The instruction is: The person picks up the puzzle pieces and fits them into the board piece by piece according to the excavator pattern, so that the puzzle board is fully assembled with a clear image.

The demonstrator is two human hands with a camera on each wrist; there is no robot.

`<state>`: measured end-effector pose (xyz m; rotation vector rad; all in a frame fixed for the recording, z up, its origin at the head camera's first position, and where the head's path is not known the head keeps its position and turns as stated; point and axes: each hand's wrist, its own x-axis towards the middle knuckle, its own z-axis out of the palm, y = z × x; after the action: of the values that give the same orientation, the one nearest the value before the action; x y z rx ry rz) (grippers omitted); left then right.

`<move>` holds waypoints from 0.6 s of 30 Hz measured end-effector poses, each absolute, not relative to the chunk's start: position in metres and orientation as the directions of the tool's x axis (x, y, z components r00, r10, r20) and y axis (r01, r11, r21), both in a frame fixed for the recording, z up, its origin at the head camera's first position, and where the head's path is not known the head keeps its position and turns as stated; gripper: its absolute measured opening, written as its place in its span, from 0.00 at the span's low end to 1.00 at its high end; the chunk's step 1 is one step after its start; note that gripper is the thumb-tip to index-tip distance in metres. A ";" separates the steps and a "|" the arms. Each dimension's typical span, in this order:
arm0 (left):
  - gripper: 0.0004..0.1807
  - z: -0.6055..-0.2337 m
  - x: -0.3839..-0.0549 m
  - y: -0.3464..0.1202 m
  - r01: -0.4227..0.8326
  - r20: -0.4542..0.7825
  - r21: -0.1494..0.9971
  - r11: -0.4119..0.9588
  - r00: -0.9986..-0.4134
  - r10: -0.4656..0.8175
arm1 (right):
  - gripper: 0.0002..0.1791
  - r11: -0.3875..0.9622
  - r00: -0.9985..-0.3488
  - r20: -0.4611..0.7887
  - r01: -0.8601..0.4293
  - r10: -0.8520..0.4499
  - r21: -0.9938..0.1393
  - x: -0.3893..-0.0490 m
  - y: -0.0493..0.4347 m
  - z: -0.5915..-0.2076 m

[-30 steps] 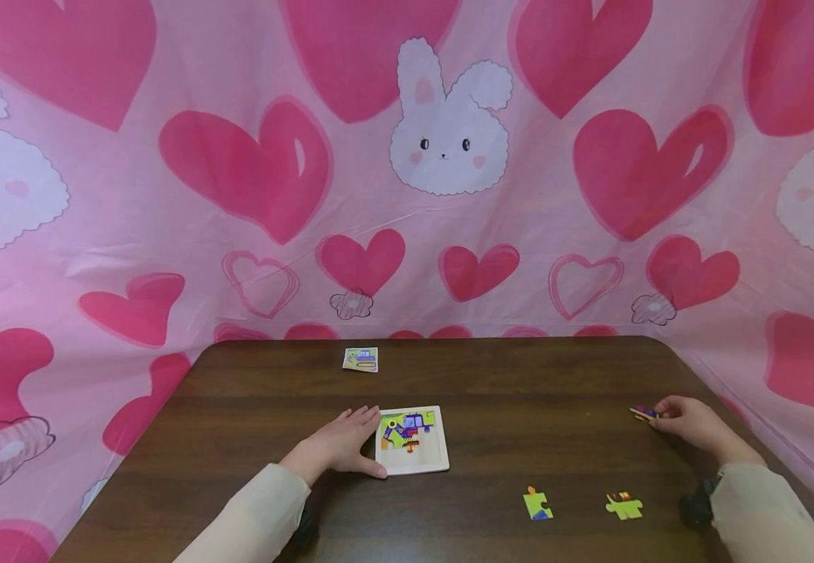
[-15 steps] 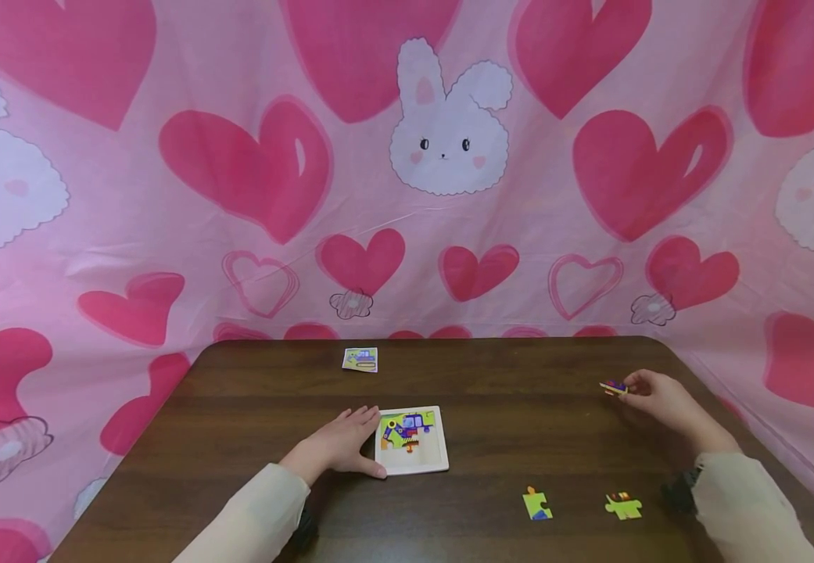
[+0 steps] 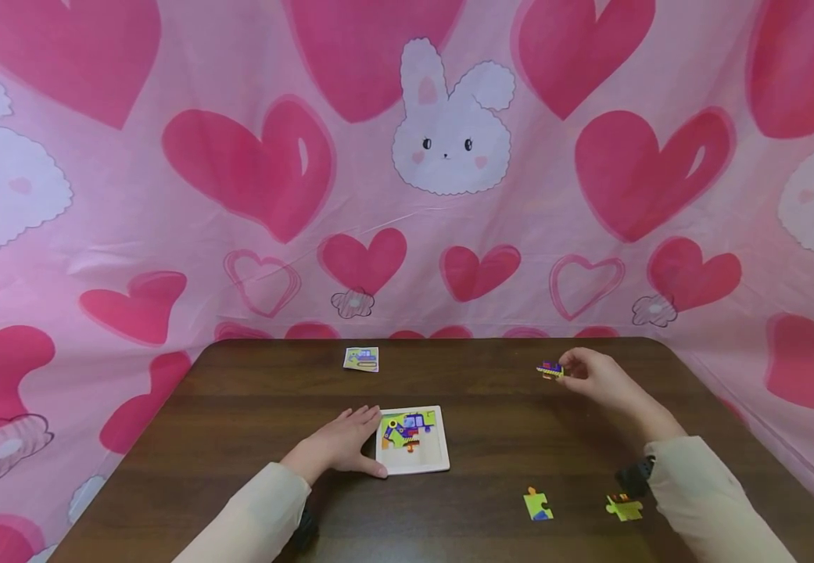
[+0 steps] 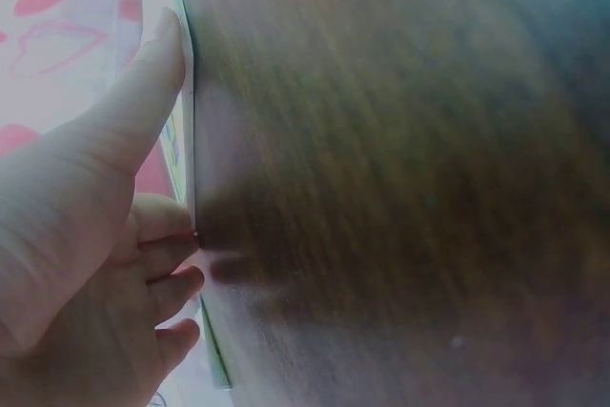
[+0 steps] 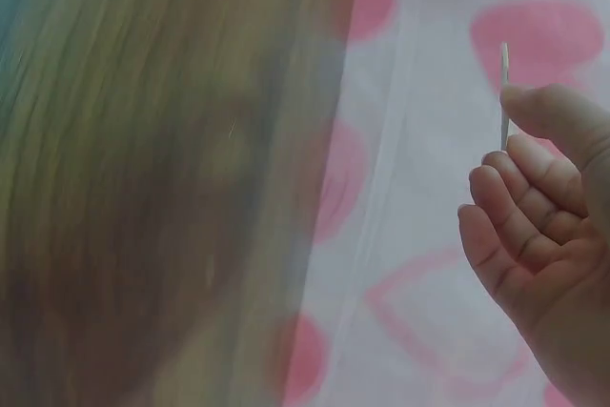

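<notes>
In the head view my right hand [image 3: 604,383] pinches a jigsaw puzzle piece [image 3: 550,370], blue, red and yellow, above the right side of the table. The right wrist view shows the puzzle piece [image 5: 505,92] edge-on between thumb and fingers. My left hand [image 3: 339,446] lies against the left edge of a white-framed puzzle board [image 3: 414,471], thumb at its near corner and fingers spread toward its far corner. Pieces picturing a blue digger on green fill the board's upper part; its lower part shows bare. The left wrist view has the board [image 4: 188,140] edge-on beside my left thumb.
Two loose puzzle pieces, a green one with a blue corner [image 3: 538,504] and a yellow-green one [image 3: 623,507], lie on the brown table [image 3: 484,438] at the near right. A small picture card [image 3: 360,360] lies near the far edge. A pink heart-patterned cloth [image 3: 421,219] hangs behind.
My right hand has moved left and toward the far side of the table, carrying the puzzle piece. The left hand and the puzzle board have stayed in place.
</notes>
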<state>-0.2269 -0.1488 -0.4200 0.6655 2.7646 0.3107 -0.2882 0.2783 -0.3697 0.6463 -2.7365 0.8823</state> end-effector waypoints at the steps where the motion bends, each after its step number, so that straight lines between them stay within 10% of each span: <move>1: 0.53 -0.421 -0.227 -0.149 0.411 -0.218 0.269 0.871 -0.855 0.471 | 0.13 0.717 -0.878 0.317 -0.476 -0.357 -0.510 -0.288 0.272 -0.369; 18: 0.53 -0.418 -0.227 -0.148 0.412 -0.219 0.264 0.872 -0.855 0.470 | 0.13 0.589 -0.738 0.341 -0.672 -0.583 -0.448 -0.265 0.157 -0.378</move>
<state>-0.2267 -0.1481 -0.4177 0.6651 2.7676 0.3014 -0.2647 0.1574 -0.3783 1.0574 -2.6575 0.8488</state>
